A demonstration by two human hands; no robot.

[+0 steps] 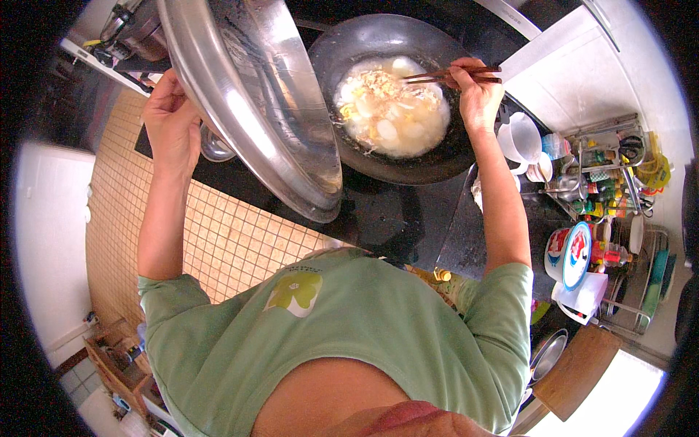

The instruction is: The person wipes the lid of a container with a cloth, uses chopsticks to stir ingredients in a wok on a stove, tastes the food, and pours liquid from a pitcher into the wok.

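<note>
A large metal lid (240,109) stands tilted, almost on edge, to the left of a dark wok (377,33). My left hand (173,114) grips the lid at its left side; the exact hold is partly hidden. In the wok lies a cloudy broth with pale round pieces and yellowish bits (390,109). My right hand (476,93) holds a pair of dark wooden chopsticks (428,77), whose tips reach over the broth near its upper middle. Whether the tips touch the food cannot be told.
Right of the wok stand a white plastic jug (519,137), a metal rack (606,123) with bottles, and a white tub with a blue-rimmed lid (578,255). Below my left hand is a small glass lid or bowl (217,145) on the black counter (382,213). A wooden board (579,371) lies at lower right.
</note>
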